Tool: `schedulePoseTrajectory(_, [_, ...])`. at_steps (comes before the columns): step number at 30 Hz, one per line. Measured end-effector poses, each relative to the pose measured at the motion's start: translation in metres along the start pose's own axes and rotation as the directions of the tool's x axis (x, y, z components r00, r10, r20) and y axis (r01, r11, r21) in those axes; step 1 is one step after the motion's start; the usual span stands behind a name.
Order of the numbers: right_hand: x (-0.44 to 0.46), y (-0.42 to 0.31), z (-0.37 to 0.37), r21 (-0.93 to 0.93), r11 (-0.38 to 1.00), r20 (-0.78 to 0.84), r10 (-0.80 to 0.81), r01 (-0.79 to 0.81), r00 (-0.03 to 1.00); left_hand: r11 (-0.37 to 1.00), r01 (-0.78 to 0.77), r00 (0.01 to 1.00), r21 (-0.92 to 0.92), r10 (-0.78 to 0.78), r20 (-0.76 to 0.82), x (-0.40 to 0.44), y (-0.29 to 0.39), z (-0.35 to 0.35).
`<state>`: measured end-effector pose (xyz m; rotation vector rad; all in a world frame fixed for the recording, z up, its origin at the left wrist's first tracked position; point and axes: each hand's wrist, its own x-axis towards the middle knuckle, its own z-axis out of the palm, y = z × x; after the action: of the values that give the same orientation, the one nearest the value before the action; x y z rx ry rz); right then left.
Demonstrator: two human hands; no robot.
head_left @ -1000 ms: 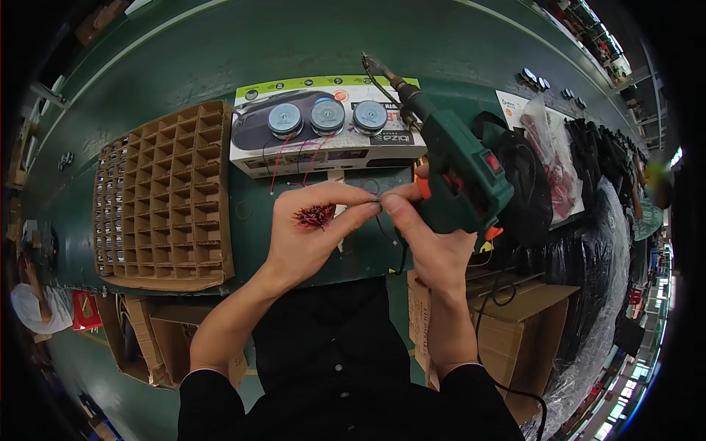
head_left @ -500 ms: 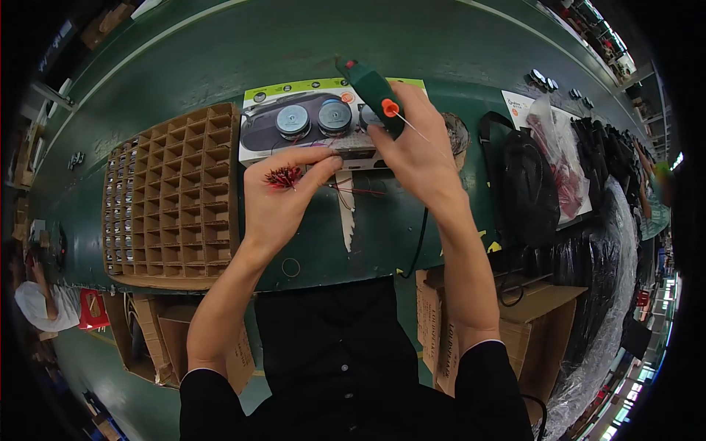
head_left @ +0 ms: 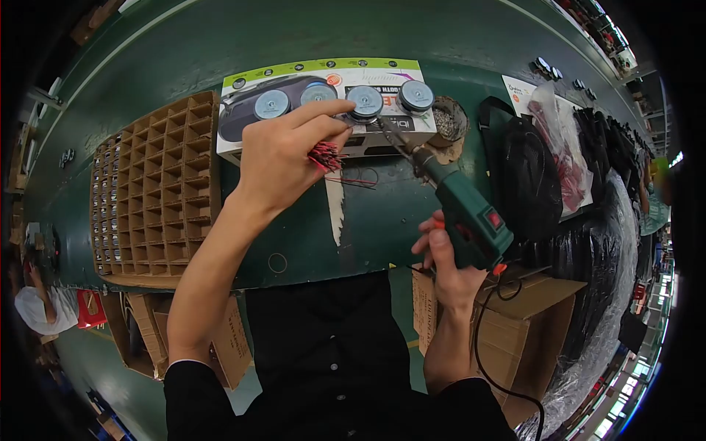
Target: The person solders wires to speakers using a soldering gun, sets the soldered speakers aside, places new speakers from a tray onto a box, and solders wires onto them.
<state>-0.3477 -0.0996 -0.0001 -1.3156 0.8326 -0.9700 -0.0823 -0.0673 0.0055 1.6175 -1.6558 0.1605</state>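
My left hand is closed around a bundle of red and black wires. Its fingertips reach to the edge of a round loudspeaker, which lies magnet side up on a printed carton. From the right, my right hand grips a green soldering gun with a red switch. The gun's tip points at that loudspeaker's near edge, close to my left fingertips; contact there is too small to confirm. Another loudspeaker sits to the right, and two more stand to the left, one partly behind my left hand.
A cardboard divider tray with loudspeakers in its left columns stands at left. Right of the carton is a round container of greyish bits. A black bag lies farther right. The gun's cord hangs past an open carton.
The soldering gun has swung down and right, its tip now toward the loudspeaker. My right hand has moved back toward me. My left hand, still with the wires, has shifted up to the loudspeaker.
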Motion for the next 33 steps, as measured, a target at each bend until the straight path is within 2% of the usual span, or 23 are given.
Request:
schedulePoseTrajectory(1, [-0.003, 0.002, -0.002, 0.01, 1.0, 0.025, 0.025, -0.025, 0.999, 1.0, 0.0, 1.0, -0.005, 0.0, 0.007, 0.0, -0.002, 0.003])
schedulePoseTrajectory(3, [-0.002, 0.002, -0.002, 0.016, 0.999, 0.045, 0.038, -0.039, 0.998, 0.998, -0.045, 0.995, 0.046, 0.049, -0.086, -0.001, -0.006, 0.008])
schedulePoseTrajectory(9, [0.008, -0.002, 0.006, -0.078, 0.993, 0.055, 0.091, -0.086, 0.994, 0.996, -0.043, 0.994, 0.074, 0.05, -0.094, -0.002, -0.007, 0.01])
schedulePoseTrajectory(12, [0.007, 0.001, 0.005, -0.101, 0.994, 0.041, 0.05, -0.046, 0.998, 0.996, -0.042, 0.994, 0.076, 0.049, -0.102, -0.002, -0.006, 0.01])
schedulePoseTrajectory(15, [0.005, 0.005, 0.0, -0.159, 0.987, 0.097, 0.007, 0.008, 0.995, 0.998, -0.011, 0.998, 0.068, 0.016, -0.06, -0.001, 0.0, 0.006])
schedulePoseTrajectory(17, [0.004, 0.0, 0.001, -0.193, 0.975, 0.032, 0.114, -0.106, 0.993, 0.998, -0.006, 0.998, 0.07, 0.01, -0.063, -0.002, -0.001, 0.007])
schedulePoseTrajectory(19, [0.004, -0.001, 0.002, -0.186, 0.977, 0.038, 0.114, -0.105, 0.993, 0.997, -0.002, 0.998, 0.075, 0.007, -0.065, -0.003, -0.004, 0.01])
schedulePoseTrajectory(21, [0.006, -0.003, 0.003, -0.177, 0.979, 0.045, 0.111, -0.101, 0.993, 0.994, -0.056, 0.988, 0.098, 0.069, -0.136, -0.003, -0.009, 0.015])
schedulePoseTrajectory(27, [0.005, -0.007, 0.0, -0.172, 0.976, 0.062, 0.146, -0.134, 0.987, 0.991, -0.06, 0.988, 0.12, 0.075, -0.133, -0.004, -0.008, 0.016])
schedulePoseTrajectory(29, [0.006, -0.012, 0.0, -0.091, 0.99, 0.124, 0.117, -0.106, 0.985, 0.993, -0.04, 0.993, 0.109, 0.051, -0.104, -0.003, -0.003, 0.012])
schedulePoseTrajectory(33, [-0.005, -0.01, -0.016, -0.028, 0.998, 0.081, 0.06, -0.058, 0.995, 0.994, -0.028, 0.996, 0.109, 0.036, -0.078, -0.003, -0.002, 0.011])
